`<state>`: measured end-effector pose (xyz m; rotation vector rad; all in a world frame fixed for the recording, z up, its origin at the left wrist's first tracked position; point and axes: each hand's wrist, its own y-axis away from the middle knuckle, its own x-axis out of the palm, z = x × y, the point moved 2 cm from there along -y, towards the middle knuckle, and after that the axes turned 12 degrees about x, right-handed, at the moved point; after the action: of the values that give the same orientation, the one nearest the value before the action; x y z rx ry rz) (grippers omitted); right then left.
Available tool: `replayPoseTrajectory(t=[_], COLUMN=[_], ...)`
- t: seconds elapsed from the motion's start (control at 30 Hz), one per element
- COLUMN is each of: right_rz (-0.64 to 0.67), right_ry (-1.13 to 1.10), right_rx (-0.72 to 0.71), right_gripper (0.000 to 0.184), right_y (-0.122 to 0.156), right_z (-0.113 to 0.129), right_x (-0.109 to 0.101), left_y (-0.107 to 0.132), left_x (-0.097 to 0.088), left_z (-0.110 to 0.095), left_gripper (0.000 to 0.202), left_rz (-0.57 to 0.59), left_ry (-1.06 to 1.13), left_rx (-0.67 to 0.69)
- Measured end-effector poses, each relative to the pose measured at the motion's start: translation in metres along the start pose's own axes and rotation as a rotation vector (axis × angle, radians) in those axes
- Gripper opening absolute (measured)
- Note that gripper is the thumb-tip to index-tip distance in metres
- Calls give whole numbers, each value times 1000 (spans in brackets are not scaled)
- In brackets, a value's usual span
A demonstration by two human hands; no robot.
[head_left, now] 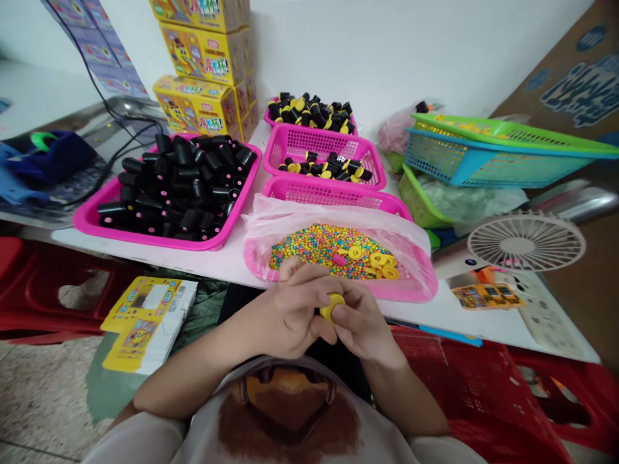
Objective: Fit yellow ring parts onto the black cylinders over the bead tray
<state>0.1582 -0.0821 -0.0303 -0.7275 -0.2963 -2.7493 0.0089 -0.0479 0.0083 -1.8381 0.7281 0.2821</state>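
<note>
My left hand [294, 312] and my right hand [360, 322] meet close to my body, at the table's front edge. Between them is a small black cup with a yellow lid [333, 307]; the black part is mostly covered by my fingers. The right thumb and fingers press on the yellow lid, while the left fingers curl round the cup. Just beyond my hands lies a pink basket [418, 283] lined with a clear plastic bag. Inside it are many small coloured beads [309, 240], several yellow rings [382, 263] and a pink piece [339, 260].
At left, a pink basket [193, 243] holds black cups. Behind stand a pink basket [319, 138] and another, both with yellow-lidded black cups. Yellow boxes [193, 106] are stacked at the back. Green and blue baskets [483, 154] and a white fan [527, 245] stand at right.
</note>
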Motion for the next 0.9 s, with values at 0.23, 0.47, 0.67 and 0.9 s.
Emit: replayPoseTrajectory(t=[0.23,0.47,0.67,0.9], right_rz=[45,337,204,-87], right_ry=[187,678,720,686], right_rx=[53,140,191,357], right_gripper=[75,35,34,45], right_y=[25,21,40,74], right_z=[-7,-14,-24,-42], right_x=[-32,1,-33,-75], left_y=[-30,-118,-94,-42], left_x=[-11,-82,-161,-200], left_z=[36,175,200,247], left_gripper=[29,64,65,102], left_rz=[240,247,434,536], left_ry=[22,-313,-646,-822], left_rx=[-39,-297,-787,-1182])
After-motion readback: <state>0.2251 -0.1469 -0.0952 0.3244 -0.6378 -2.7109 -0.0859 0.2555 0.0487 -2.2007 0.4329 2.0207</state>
